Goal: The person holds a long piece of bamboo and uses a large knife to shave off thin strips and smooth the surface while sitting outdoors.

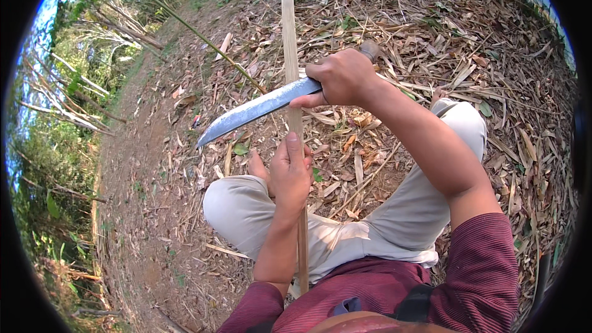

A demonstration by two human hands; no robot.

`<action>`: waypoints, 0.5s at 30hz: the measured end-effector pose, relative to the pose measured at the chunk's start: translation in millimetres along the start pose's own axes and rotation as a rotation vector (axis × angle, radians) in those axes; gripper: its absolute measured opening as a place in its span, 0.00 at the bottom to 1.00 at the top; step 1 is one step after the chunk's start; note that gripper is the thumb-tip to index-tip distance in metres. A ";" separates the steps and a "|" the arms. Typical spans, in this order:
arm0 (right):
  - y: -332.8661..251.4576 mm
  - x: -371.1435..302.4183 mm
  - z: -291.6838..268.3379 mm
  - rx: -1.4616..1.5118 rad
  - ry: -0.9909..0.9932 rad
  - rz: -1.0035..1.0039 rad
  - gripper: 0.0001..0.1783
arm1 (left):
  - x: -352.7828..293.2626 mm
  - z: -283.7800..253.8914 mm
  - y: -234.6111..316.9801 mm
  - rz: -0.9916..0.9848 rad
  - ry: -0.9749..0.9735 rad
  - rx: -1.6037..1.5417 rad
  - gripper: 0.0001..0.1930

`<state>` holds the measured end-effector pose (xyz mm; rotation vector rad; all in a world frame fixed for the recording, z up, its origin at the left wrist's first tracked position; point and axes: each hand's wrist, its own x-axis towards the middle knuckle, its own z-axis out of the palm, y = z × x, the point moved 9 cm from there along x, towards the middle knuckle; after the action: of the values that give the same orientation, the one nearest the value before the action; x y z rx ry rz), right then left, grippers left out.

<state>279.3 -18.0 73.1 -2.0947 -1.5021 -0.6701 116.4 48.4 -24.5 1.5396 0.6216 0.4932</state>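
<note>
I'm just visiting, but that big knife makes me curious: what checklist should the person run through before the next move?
1. Knife held firmly: ok; the right hand is closed around its handle.
2. Wooden strip held: ok; the left hand grips it, thumb on top.
3. Left hand off the blade: ok; a gap shows between them.
4. Hand protection: not ok; both hands are bare.
5. Strip's lower end braced: cannot tell; it reaches the shirt, but its contact there is unclear.
6. Blade sharp: cannot tell from this view.
</note>
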 end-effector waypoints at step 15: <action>93.9 8.3 -24.4 -0.191 0.102 0.142 0.47 | -10.0 0.7 9.2 0.100 -0.046 0.079 0.24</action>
<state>368.4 -54.4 88.2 -2.2464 -1.2640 -0.8811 110.1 41.3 -14.8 1.6585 0.5367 0.5124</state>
